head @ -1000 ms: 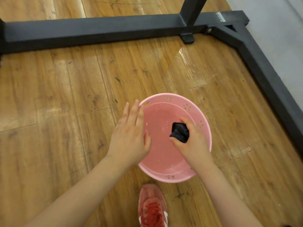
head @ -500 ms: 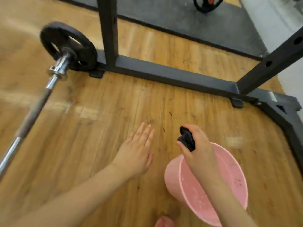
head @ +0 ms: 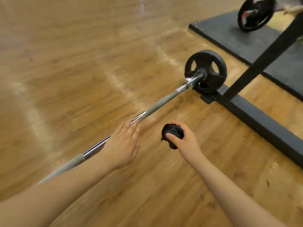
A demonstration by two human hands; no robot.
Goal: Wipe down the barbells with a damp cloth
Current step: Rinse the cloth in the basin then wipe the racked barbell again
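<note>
Currently the barbell [head: 164,104] lies on the wood floor [head: 65,63], its shaft running from near left to far right and ending in a black plate [head: 211,66]. That plate sits just beside the foot of a black rack [head: 255,118] at right. The left hand [head: 123,146], its grip open with fingers straight, is over the chrome section of the shaft; contact cannot be confirmed. The right hand [head: 185,141], right of the shaft and apart from it, has its grip closed around a bunched dark cloth [head: 172,132]. A dark mat [head: 229,35] lies far right, bearing a second plate [head: 254,13]. The view is motion-blurred.
</note>
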